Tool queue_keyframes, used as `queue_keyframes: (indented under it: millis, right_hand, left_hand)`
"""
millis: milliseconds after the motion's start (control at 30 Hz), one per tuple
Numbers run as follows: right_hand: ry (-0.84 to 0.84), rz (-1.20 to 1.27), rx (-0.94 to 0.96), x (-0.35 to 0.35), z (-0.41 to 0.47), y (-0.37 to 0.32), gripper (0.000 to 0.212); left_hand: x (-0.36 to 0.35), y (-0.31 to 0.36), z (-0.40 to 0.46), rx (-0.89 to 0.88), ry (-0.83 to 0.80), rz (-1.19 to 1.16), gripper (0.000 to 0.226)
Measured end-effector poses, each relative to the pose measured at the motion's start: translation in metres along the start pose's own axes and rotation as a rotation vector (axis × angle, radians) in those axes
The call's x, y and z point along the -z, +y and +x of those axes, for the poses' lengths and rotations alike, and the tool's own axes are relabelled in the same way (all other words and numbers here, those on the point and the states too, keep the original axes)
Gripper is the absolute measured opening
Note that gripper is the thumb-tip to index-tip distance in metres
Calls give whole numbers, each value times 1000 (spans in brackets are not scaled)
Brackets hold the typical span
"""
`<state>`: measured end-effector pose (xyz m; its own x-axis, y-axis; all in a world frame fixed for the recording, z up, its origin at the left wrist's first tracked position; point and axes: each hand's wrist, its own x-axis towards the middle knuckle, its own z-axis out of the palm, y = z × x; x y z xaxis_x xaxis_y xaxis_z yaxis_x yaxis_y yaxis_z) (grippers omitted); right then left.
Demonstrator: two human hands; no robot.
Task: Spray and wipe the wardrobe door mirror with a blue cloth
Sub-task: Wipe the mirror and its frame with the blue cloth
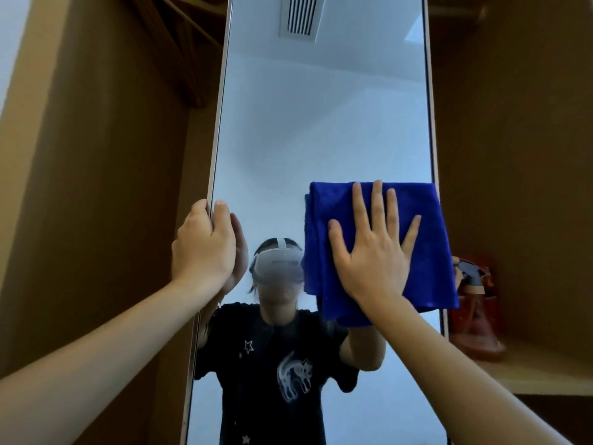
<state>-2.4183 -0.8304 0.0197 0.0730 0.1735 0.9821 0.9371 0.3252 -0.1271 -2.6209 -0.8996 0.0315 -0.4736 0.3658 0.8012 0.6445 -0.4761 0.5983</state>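
The tall wardrobe door mirror fills the middle of the head view, in a pale frame. A folded blue cloth lies flat against its right side at mid height, reaching the right frame edge. My right hand presses the cloth to the glass with straight, spread fingers. My left hand grips the mirror's left edge, thumb on the glass and fingers curled behind the frame. An orange spray bottle with a dark trigger head stands on a shelf just right of the mirror.
Brown wardrobe panels flank the mirror on both sides. A wooden shelf at the lower right bears the bottle. Wooden hangers hang at the upper left. The glass reflects a person in a dark shirt and a ceiling vent.
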Motion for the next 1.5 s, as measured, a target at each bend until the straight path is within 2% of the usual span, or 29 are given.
queue_keyframes:
  millis: [233, 367, 567, 733, 900, 1100, 1333, 1500]
  right_hand:
    - [-22, 21, 108, -4, 41, -55, 67]
    - [2, 30, 73, 0, 62, -37, 66]
    - [37, 30, -18, -8, 16, -40, 66]
    - [16, 13, 79, -20, -2, -95, 68]
    - [-35, 9, 247, -24, 39, -132, 67]
    - [46, 40, 162, -27, 53, -118, 66]
    - [59, 20, 122, -31, 25, -114, 67]
    - [-31, -16, 195, -32, -16, -122, 70]
  left_hand:
    - [0, 0, -1, 21, -14, -19, 46]
    - [3, -2, 0, 16, -16, -49, 41]
    - [0, -5, 2, 13, -27, -16, 50]
    - [-3, 0, -1, 21, -10, -68, 50]
    - [0, -1, -1, 17, 6, -138, 39]
    - [-2, -4, 1, 29, -12, -157, 40]
    - [-1, 1, 0, 78, -14, -211, 55]
    - [1, 2, 6, 204, -24, -352, 68]
